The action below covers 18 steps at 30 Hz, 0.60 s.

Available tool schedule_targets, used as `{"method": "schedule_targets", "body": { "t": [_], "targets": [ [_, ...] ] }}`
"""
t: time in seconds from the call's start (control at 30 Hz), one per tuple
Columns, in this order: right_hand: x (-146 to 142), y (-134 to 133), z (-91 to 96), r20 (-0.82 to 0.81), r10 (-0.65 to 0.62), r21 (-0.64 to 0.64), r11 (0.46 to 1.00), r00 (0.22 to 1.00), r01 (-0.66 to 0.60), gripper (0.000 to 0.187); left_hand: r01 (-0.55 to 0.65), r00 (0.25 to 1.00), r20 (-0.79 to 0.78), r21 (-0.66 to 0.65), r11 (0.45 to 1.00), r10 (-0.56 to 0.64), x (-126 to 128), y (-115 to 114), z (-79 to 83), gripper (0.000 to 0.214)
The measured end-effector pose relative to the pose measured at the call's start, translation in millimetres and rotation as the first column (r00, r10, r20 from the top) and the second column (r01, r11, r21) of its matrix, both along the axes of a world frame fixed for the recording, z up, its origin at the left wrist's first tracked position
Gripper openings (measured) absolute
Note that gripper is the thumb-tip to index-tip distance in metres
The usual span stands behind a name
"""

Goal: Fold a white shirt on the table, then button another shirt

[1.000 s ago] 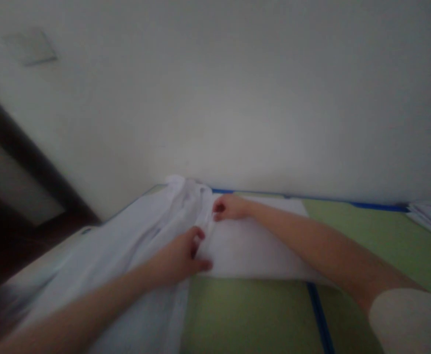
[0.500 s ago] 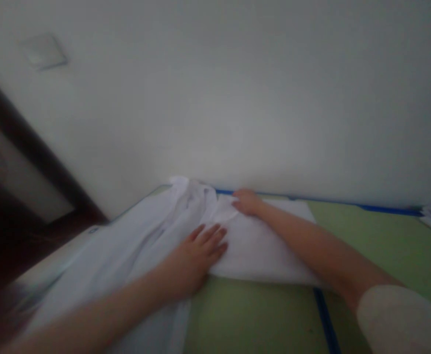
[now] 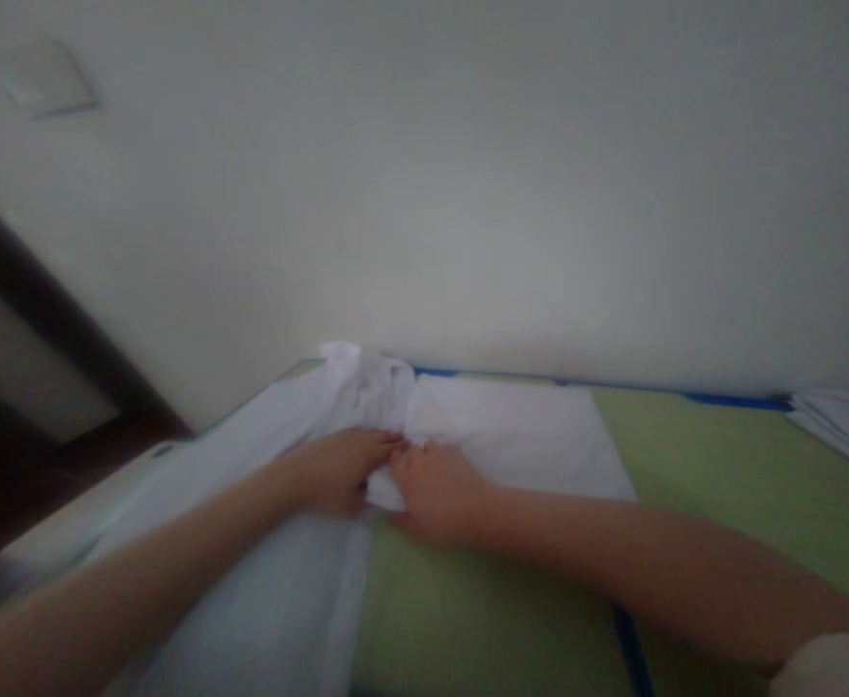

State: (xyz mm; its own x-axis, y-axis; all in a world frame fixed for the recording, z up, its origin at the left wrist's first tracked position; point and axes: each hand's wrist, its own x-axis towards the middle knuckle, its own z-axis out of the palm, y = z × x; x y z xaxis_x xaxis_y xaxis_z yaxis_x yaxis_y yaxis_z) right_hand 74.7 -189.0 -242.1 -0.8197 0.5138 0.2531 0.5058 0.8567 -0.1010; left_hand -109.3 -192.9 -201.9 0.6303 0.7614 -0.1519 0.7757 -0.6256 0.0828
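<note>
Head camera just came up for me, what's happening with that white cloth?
A person is working a white cloth spread on a green surface by a wall. Both hands meet at the cloth's near edge: the left hand lies on the bunched part, the right hand beside it on the flat folded part. The blur hides whether the fingers pinch the fabric. More white fabric lies at the far right.
</note>
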Motion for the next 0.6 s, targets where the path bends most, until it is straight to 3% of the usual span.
{"method": "schedule_targets", "body": {
  "t": [0.1,0.27,0.33,0.4,0.47,0.6],
  "targets": [
    [-7,1,-3.8,0.056,-0.01,0.031,0.999,0.998,0.008,0.034,0.025,0.999,0.028,-0.014,1.0,-0.025,-7,3,-1.9,0.068],
    [0,-1,3.1,0.13,0.005,-0.013,1.0,0.992,-0.003,0.022,0.061,0.99,0.134,-0.07,0.996,-0.051,-11,3,0.1,0.056],
    [4,-1,8.4,0.123,-0.032,-0.014,0.999,0.992,0.034,0.023,0.015,0.978,0.207,-0.097,0.995,0.005,-13,7,2.6,0.05],
    [7,0,15.5,0.094,-0.059,0.017,0.998,0.994,0.058,0.022,-0.09,0.945,0.295,-0.18,0.979,0.141,-17,18,4.8,0.046],
    [8,2,22.7,0.054,-0.083,0.053,0.995,0.995,0.08,0.021,-0.223,0.868,0.358,-0.335,0.915,0.343,-20,34,4.6,0.042],
    [6,4,22.2,-0.002,-0.144,0.12,0.982,0.99,0.143,0.021,-0.441,0.601,0.405,-0.551,0.708,0.689,-10,73,-6.5,0.042]
  ]
}}
